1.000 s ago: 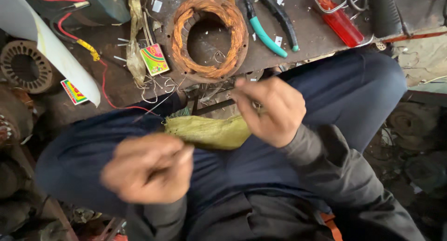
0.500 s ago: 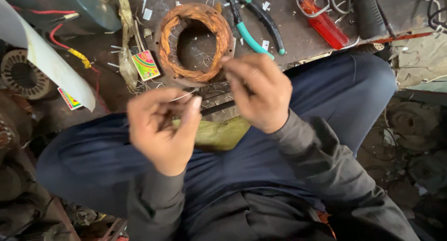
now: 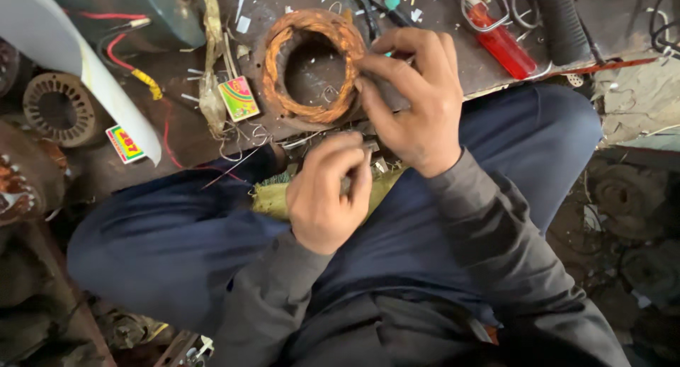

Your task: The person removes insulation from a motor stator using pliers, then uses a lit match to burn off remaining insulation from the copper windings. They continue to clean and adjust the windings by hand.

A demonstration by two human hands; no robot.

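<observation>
A round motor stator (image 3: 283, 91) with copper-orange winding lies on the dark board in front of my knees. My right hand (image 3: 418, 105) grips its right rim, thumb pressed on the winding and fingers curled over the top. My left hand (image 3: 326, 197) hovers just below it over my lap. Its fingers are pinched on a small pale piece that I cannot make out. A yellow-green cloth (image 3: 269, 197) lies on my blue trousers under the left hand. Bits of thin wire (image 3: 241, 137) are scattered by the stator's lower edge.
A red-handled screwdriver (image 3: 504, 49), teal-handled pliers (image 3: 391, 1) and a black hose (image 3: 559, 20) lie at the far right of the board. A colourful small packet (image 3: 239, 98) sits left of the stator. A white curved sheet (image 3: 85, 69) and another stator (image 3: 57, 110) are at the left.
Both hands moved up from my lap towards the board. The right hand went from pinching in the air to gripping the stator's rim, and the left hand followed close below it.
</observation>
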